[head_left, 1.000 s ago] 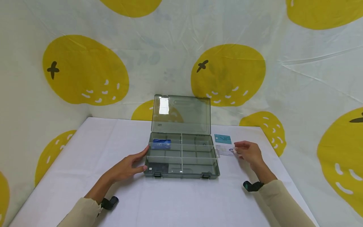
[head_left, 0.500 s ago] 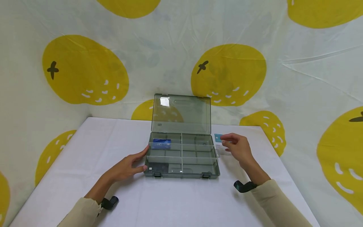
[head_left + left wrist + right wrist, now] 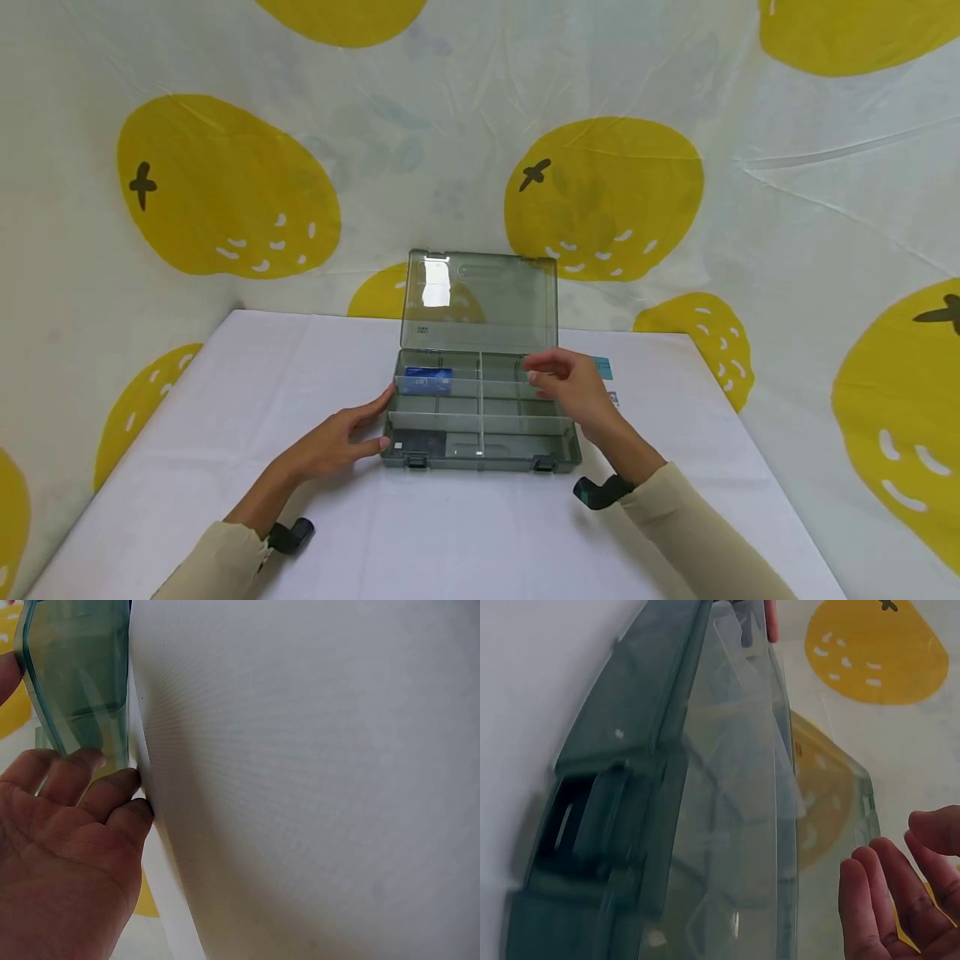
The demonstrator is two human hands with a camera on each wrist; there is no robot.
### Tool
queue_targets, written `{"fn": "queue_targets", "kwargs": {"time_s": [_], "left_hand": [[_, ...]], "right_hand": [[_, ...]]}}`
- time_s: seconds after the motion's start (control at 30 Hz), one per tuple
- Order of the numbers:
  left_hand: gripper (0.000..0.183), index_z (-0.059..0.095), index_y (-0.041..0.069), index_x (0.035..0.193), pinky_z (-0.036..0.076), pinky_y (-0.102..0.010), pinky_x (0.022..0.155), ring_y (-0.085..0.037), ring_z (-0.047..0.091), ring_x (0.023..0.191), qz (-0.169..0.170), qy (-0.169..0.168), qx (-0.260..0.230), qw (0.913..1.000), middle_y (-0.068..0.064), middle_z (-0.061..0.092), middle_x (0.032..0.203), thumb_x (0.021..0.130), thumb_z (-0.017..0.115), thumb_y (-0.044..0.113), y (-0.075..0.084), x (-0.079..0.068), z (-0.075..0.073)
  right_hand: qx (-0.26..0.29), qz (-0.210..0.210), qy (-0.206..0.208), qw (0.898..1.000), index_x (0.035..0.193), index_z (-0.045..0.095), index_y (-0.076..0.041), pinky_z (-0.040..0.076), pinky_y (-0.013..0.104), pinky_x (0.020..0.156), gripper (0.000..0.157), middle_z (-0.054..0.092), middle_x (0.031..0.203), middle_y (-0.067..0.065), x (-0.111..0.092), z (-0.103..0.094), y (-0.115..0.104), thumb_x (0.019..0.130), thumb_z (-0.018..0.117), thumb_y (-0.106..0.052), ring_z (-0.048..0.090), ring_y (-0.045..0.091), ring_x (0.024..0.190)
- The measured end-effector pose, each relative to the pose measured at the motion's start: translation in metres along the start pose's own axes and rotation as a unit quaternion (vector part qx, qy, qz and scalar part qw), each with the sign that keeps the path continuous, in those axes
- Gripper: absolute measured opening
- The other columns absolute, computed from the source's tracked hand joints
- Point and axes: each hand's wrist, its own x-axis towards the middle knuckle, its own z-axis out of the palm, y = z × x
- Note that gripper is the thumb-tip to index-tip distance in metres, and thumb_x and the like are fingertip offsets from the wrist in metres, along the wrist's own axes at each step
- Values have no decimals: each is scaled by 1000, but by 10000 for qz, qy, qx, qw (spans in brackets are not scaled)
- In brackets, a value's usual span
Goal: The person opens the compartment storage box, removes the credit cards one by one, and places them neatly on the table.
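A translucent grey-green compartment box lies on the table with its lid raised at the back. My left hand rests against the box's left side, index finger and thumb reaching its edge. A blue card lies in the back left compartment, a black card in the front left one. Over the back right compartment hovers my right hand, fingers loosely bent. In the right wrist view no object shows at its fingers. Partly hidden behind that hand are a teal card and a pale card.
Clear dividers split the box into several compartments, and one divider's end sticks out past the right side. A white cloth covers the table. Behind it hangs a pale curtain printed with yellow fruit.
My right hand has moved left from beside the pale card, across the two cards, to above the back right of the box. The left hand and the box have stayed put.
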Motion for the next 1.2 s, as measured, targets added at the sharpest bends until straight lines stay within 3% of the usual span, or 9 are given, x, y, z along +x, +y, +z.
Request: {"fn": "queue_targets", "kwargs": {"time_s": [0.17, 0.37, 0.57, 0.93, 1.2], "left_hand": [[88, 20, 12, 171, 23, -66, 129, -42, 25, 162, -22, 12, -4, 10000, -11, 21, 177, 103, 72, 34, 0, 0, 1], [89, 20, 12, 171, 24, -66, 129, -42, 25, 162, -44, 21, 14, 10000, -11, 21, 177, 102, 72, 33, -1, 0, 1], [88, 20, 12, 171, 24, -65, 128, -42, 26, 162, -51, 47, 65, 10000, -11, 22, 177, 102, 72, 33, 0, 0, 1], [88, 20, 12, 171, 26, -65, 128, -42, 27, 162, 16, 35, 15, 10000, -11, 22, 177, 103, 72, 31, -2, 0, 1], [87, 20, 14, 171, 24, -65, 129, -41, 26, 162, 12, 13, -65, 10000, -11, 22, 177, 103, 72, 32, -4, 1, 2]], "right_hand": [[102, -46, -198, 9997, 130, 72, -3, 64, 48, 98, 30, 73, 131, 22, 10, 20, -6, 101, 72, -10, 73, 32, 114], [143, -110, -451, 9988, 131, 69, 1, 65, 43, 96, 32, 71, 133, 27, 21, 40, -13, 100, 72, -7, 74, 25, 111], [222, -72, -621, 9978, 131, 70, -3, 61, 51, 101, 31, 72, 132, 23, 32, 59, -19, 100, 72, -7, 74, 33, 115], [632, 168, -810, 9946, 132, 70, -4, 58, 52, 107, 32, 69, 137, 25, 51, 87, -23, 101, 71, -5, 72, 31, 120], [700, 356, -953, 9923, 137, 67, -1, 55, 55, 110, 37, 68, 140, 24, 64, 100, -22, 101, 72, -8, 68, 38, 127]]}}
